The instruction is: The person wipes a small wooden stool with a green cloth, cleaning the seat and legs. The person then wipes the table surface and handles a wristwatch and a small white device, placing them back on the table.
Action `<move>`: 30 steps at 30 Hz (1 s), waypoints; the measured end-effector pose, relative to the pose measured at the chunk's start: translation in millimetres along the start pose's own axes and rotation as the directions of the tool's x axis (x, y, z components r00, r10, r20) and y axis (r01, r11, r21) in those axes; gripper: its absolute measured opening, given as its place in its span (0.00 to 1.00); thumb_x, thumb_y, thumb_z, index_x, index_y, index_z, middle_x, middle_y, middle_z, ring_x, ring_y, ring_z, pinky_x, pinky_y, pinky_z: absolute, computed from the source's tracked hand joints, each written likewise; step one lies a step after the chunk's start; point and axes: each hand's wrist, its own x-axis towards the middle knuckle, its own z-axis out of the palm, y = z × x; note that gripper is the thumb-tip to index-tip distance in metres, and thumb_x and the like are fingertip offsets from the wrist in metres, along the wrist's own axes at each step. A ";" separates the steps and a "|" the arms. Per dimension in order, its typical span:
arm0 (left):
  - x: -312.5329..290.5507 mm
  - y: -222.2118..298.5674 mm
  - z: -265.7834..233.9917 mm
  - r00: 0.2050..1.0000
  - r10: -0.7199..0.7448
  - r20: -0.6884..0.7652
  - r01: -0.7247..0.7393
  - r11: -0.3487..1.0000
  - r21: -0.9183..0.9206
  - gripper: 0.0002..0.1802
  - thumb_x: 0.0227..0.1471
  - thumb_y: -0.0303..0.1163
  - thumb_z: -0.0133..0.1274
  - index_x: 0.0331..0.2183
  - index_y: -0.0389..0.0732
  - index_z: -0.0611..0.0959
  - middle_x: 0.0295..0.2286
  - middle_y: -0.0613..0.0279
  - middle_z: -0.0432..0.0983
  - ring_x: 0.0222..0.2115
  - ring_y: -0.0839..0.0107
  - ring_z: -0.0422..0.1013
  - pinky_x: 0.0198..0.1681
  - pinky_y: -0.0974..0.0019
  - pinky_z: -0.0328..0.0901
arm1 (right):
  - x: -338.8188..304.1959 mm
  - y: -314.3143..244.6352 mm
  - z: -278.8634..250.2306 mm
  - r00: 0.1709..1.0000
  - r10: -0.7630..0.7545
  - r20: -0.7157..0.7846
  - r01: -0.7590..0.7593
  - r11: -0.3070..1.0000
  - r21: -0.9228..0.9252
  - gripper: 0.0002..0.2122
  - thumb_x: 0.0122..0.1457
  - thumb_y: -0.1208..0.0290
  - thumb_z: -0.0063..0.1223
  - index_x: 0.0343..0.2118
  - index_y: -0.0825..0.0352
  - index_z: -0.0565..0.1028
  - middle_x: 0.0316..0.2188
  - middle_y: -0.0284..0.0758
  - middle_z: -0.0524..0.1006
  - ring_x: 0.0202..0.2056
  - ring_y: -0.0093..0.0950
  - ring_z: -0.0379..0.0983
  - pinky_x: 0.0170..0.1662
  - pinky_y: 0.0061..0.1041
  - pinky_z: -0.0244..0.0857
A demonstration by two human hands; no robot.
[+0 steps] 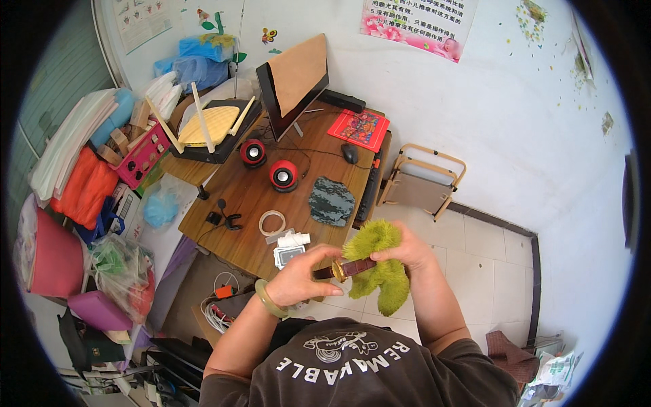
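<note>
Between my two hands, in front of my chest, is a wristwatch (pixel 338 270) with a gold-coloured case and a dark brown strap. My left hand (pixel 298 274), with a pale bangle at its wrist, is closed round one end of the strap. A fluffy yellow-green fuzzy piece (pixel 391 292) hangs from my right hand (pixel 410 249), in two soft lobes. The right thumb presses the strap's other end against the fuzz. Most of the right fingers are hidden behind it.
The wooden desk (pixel 254 239) ahead carries red speakers (pixel 283 175), a monitor (pixel 296 88), a mouse (pixel 349 153), a camouflage cloth (pixel 331 201) and a tape roll (pixel 272 222). A folding chair (pixel 422 192) stands right of it. Bags and a pink basket (pixel 140 160) crowd the left side.
</note>
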 end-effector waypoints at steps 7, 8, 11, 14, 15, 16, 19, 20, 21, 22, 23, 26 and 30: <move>1.2 3.7 14.7 0.963 -0.262 0.063 0.250 0.780 -0.574 0.16 0.47 0.22 0.62 0.38 0.37 0.73 0.26 0.65 0.75 0.20 0.81 0.68 0.23 0.77 0.62 | 13.9 14.3 -3.8 0.985 0.065 -0.157 -0.032 0.979 0.201 0.27 0.45 0.72 0.69 0.49 0.70 0.72 0.41 0.35 0.78 0.43 0.29 0.74 0.48 0.29 0.67; 1.2 1.8 14.3 0.960 -0.267 0.082 0.261 0.758 -0.598 0.16 0.48 0.22 0.62 0.38 0.37 0.73 0.26 0.64 0.75 0.19 0.81 0.68 0.22 0.77 0.62 | 15.7 17.3 -2.9 0.984 0.066 -0.166 -0.031 0.978 0.207 0.27 0.45 0.71 0.69 0.49 0.70 0.72 0.41 0.35 0.78 0.43 0.29 0.74 0.48 0.30 0.67; -0.5 -3.4 19.7 0.971 -0.239 0.016 0.185 0.709 -0.680 0.17 0.47 0.20 0.60 0.40 0.36 0.73 0.28 0.56 0.78 0.18 0.77 0.70 0.20 0.75 0.64 | 24.8 26.9 -0.8 0.969 0.053 -0.241 0.009 0.968 0.249 0.26 0.47 0.71 0.68 0.49 0.71 0.72 0.41 0.36 0.77 0.42 0.30 0.74 0.47 0.30 0.68; -1.1 2.0 27.6 0.964 -0.249 -0.094 0.118 0.718 -0.686 0.17 0.49 0.21 0.59 0.41 0.36 0.73 0.30 0.50 0.79 0.19 0.76 0.70 0.20 0.74 0.65 | 38.0 38.6 -7.3 0.923 0.041 -0.383 0.073 0.958 0.278 0.23 0.51 0.70 0.65 0.49 0.70 0.72 0.41 0.37 0.77 0.42 0.31 0.75 0.46 0.31 0.69; -1.3 3.8 29.2 0.961 -0.242 -0.137 0.086 0.726 -0.683 0.18 0.49 0.20 0.58 0.42 0.36 0.72 0.31 0.49 0.79 0.19 0.76 0.71 0.21 0.74 0.65 | 41.6 42.0 -9.4 0.899 0.039 -0.436 0.095 0.955 0.281 0.22 0.52 0.70 0.63 0.49 0.70 0.72 0.41 0.38 0.77 0.42 0.32 0.75 0.45 0.32 0.69; -2.3 5.4 30.3 0.955 -0.234 -0.182 0.050 0.732 -0.679 0.18 0.49 0.20 0.58 0.43 0.36 0.72 0.32 0.49 0.79 0.19 0.76 0.71 0.22 0.74 0.65 | 43.2 43.6 -10.2 0.877 0.042 -0.479 0.135 0.934 0.330 0.21 0.54 0.70 0.62 0.49 0.70 0.72 0.42 0.38 0.77 0.42 0.32 0.75 0.45 0.33 0.70; -3.5 12.3 30.5 0.933 -0.207 -0.294 -0.032 0.767 -0.640 0.19 0.50 0.20 0.57 0.45 0.36 0.72 0.33 0.49 0.79 0.21 0.75 0.72 0.24 0.75 0.66 | 40.5 47.9 -18.0 0.850 0.048 -0.525 0.226 0.866 0.446 0.19 0.56 0.69 0.59 0.50 0.69 0.71 0.42 0.40 0.77 0.41 0.35 0.76 0.43 0.37 0.71; -3.8 13.8 30.0 0.924 -0.197 -0.328 -0.054 0.781 -0.622 0.20 0.50 0.19 0.56 0.45 0.36 0.72 0.33 0.50 0.79 0.21 0.75 0.72 0.25 0.75 0.66 | 36.9 49.3 -19.0 0.858 0.062 -0.510 0.207 0.867 0.453 0.20 0.56 0.69 0.59 0.50 0.69 0.71 0.42 0.40 0.77 0.41 0.35 0.76 0.43 0.38 0.71; -4.2 12.3 28.6 0.920 -0.192 -0.341 -0.066 0.782 -0.620 0.20 0.51 0.18 0.55 0.46 0.36 0.71 0.34 0.50 0.79 0.23 0.75 0.72 0.27 0.74 0.67 | 32.1 49.6 -18.7 0.865 0.076 -0.496 0.187 0.868 0.460 0.20 0.56 0.69 0.59 0.50 0.69 0.70 0.42 0.40 0.77 0.41 0.35 0.76 0.43 0.38 0.72; -4.8 9.2 27.1 0.917 -0.189 -0.350 -0.075 0.782 -0.619 0.20 0.51 0.16 0.53 0.47 0.36 0.70 0.35 0.51 0.79 0.24 0.75 0.71 0.29 0.73 0.68 | 26.9 47.4 -15.5 0.870 0.092 -0.484 0.167 0.868 0.467 0.20 0.56 0.69 0.59 0.50 0.69 0.70 0.42 0.40 0.77 0.41 0.36 0.76 0.43 0.38 0.72; -5.5 7.6 26.0 0.915 -0.185 -0.360 -0.085 0.782 -0.618 0.20 0.52 0.15 0.52 0.47 0.35 0.70 0.36 0.51 0.78 0.26 0.75 0.71 0.30 0.72 0.69 | 22.4 44.7 -11.2 0.887 0.107 -0.448 0.131 0.874 0.468 0.20 0.56 0.69 0.59 0.50 0.69 0.70 0.42 0.40 0.77 0.41 0.36 0.76 0.43 0.38 0.72; -5.1 10.2 25.3 0.895 -0.187 -0.404 -0.103 0.796 -0.596 0.20 0.52 0.15 0.52 0.48 0.35 0.70 0.37 0.51 0.78 0.27 0.74 0.72 0.32 0.72 0.69 | 10.4 40.1 1.8 0.918 0.142 -0.370 0.041 0.894 0.446 0.22 0.55 0.68 0.61 0.51 0.69 0.70 0.42 0.40 0.77 0.41 0.35 0.76 0.43 0.38 0.72; -2.5 13.3 29.1 0.883 -0.190 -0.430 -0.118 0.796 -0.593 0.20 0.52 0.17 0.53 0.48 0.36 0.70 0.36 0.52 0.79 0.28 0.74 0.73 0.32 0.73 0.68 | 3.7 37.5 14.2 0.944 0.149 -0.293 -0.016 0.911 0.413 0.23 0.53 0.68 0.63 0.51 0.69 0.70 0.42 0.39 0.77 0.41 0.34 0.76 0.43 0.37 0.73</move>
